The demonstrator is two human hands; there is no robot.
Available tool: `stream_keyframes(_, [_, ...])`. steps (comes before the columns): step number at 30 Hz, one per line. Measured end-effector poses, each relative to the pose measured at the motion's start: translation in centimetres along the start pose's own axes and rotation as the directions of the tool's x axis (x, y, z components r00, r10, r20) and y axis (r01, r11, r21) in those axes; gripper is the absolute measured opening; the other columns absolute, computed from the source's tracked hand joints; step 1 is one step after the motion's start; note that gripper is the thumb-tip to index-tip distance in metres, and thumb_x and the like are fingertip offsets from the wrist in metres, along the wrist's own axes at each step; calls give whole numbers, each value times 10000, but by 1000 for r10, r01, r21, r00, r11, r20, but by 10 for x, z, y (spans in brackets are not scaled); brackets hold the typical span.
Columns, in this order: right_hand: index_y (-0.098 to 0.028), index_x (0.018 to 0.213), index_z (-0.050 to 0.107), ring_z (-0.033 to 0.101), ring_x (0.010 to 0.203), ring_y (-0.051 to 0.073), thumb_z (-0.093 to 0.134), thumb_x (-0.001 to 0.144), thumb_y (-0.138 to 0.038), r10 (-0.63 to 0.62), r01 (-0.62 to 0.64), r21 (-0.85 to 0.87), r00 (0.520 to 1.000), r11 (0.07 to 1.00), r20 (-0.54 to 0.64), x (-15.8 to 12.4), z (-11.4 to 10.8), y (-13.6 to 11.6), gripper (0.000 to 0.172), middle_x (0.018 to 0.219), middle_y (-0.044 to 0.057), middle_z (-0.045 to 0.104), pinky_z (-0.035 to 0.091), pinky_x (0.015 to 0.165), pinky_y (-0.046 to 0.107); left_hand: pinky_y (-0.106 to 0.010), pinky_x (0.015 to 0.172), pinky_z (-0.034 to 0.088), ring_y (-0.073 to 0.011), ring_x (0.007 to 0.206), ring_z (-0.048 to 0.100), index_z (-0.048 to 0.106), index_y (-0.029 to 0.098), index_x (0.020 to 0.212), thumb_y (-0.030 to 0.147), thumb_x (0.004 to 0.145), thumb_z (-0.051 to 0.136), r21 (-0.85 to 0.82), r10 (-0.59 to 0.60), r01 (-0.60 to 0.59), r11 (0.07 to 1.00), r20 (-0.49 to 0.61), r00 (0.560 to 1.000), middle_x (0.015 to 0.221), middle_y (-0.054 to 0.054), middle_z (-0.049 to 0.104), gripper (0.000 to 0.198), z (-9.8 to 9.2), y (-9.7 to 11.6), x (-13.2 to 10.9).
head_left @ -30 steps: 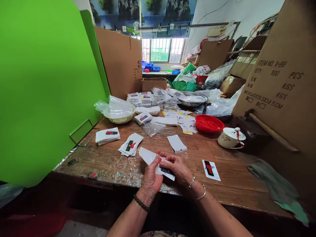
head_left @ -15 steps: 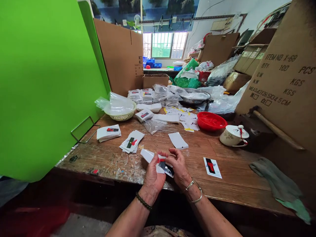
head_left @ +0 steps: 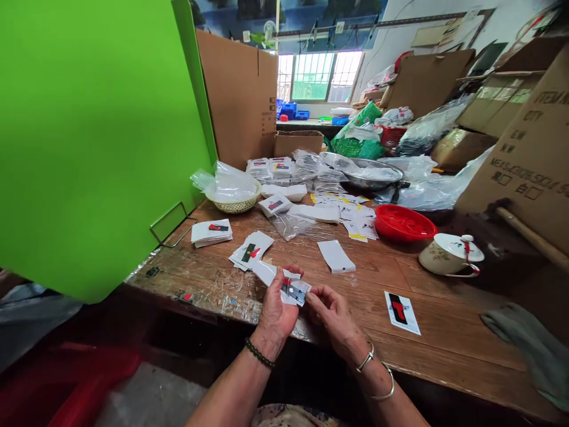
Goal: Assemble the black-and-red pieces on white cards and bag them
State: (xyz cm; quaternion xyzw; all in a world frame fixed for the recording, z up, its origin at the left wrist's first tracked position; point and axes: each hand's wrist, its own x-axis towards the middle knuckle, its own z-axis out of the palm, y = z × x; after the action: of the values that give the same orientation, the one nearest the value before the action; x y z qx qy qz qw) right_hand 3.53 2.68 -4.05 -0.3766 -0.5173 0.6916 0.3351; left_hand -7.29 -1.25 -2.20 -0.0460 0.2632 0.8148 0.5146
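My left hand [head_left: 278, 311] is closed around a white folded card [head_left: 264, 271] with a flat black-and-red piece [head_left: 293, 290] lying on it. The thumb presses on the card from above. My right hand [head_left: 335, 317] pinches the near right corner of the card and black piece between thumb and fingertips. Just beyond my left hand lies a loose pile of white cards [head_left: 262, 242], the top one bearing a dark-and-red piece. Off to the right, a single card [head_left: 411, 314] with a black-and-red piece lies flat. A blank white card [head_left: 336, 256] rests ahead of my hands.
A neat card stack [head_left: 211, 236] sits at the left, near a wire stand [head_left: 173, 225] and a green panel [head_left: 102, 148]. Farther back are a basket [head_left: 235, 206] of plastic bags, bagged packs [head_left: 271, 169], a red bowl [head_left: 404, 224] and a lidded cup [head_left: 448, 255].
My right hand has drawn back to the right, from over the card to its corner, uncovering more of the black piece. The whole view has turned somewhat left.
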Motion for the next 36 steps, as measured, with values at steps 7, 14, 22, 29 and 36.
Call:
stream_keyframes(7, [-191,650,563,408,454,82,826,518,-595,50,-51,11,998,999,29,4,18,-8,499,512,-35,506,296,422,216,-304,827,502,-177,846,662,693,131,900,278,762,761,-10,-7,8,1000,95,995,870,-57,708,213,-7,-7,-9])
stream_keyframes(14, [-206,682,524,440,478,94,838,515,-565,-51,51,22,999,998,9,10,32,-8,506,588,-32,551,348,418,218,-322,949,476,-182,933,657,707,123,920,288,758,775,23,40,-42,999,112,993,957,-73,719,241,-14,-4,-13])
stream_keyframes(22, [-143,725,627,327,422,46,814,547,-589,99,-96,-22,963,995,251,16,19,-23,515,504,-48,489,215,414,196,-330,962,472,-183,941,665,716,147,945,243,675,832,96,44,-59,994,148,988,989,-61,732,309,-19,19,-25])
stream_keyframes(29, [-159,710,638,465,524,107,800,571,-584,49,-27,-97,969,995,243,21,13,-23,476,622,11,625,338,492,227,-333,796,537,-225,901,681,721,148,963,323,669,836,398,141,-169,902,101,985,1001,-100,750,361,-33,34,-34])
stream_keyframes(36, [-152,676,647,486,506,110,812,540,-544,145,-99,-150,931,984,336,28,9,-25,447,602,17,638,352,497,239,-272,646,551,-231,858,695,709,133,1041,383,699,806,582,85,-172,795,175,981,1040,-121,740,434,-39,45,-45])
